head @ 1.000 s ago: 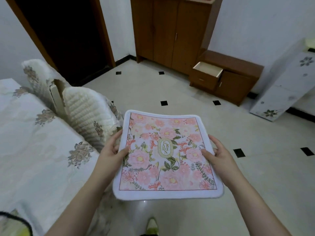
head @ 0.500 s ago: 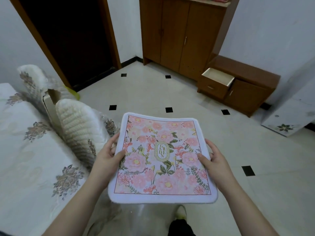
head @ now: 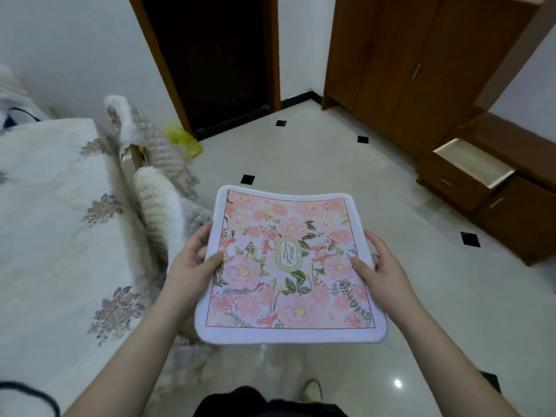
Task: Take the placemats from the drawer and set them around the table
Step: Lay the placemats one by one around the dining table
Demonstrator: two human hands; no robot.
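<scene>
A square placemat (head: 288, 266) with pink flowers, a white border and a "GARDEN" oval is held flat in front of me, above the floor. My left hand (head: 192, 263) grips its left edge, thumb on top. My right hand (head: 382, 266) grips its right edge the same way. The table (head: 45, 236), under a cream floral cloth, lies to the left of the mat. The open drawer (head: 472, 165) of a low wooden cabinet shows at the right; its light interior looks bare from here.
Two chairs with cream quilted covers (head: 159, 203) stand against the table's right side, close to my left hand. A tall wooden wardrobe (head: 421, 61) and a dark doorway (head: 210, 55) are ahead. A yellow bag (head: 183, 141) lies on the tiled floor.
My view has swung left: the cabinet and drawer slid to the right edge and the doorway came to the centre. Both hands keep the same hold on the mat.
</scene>
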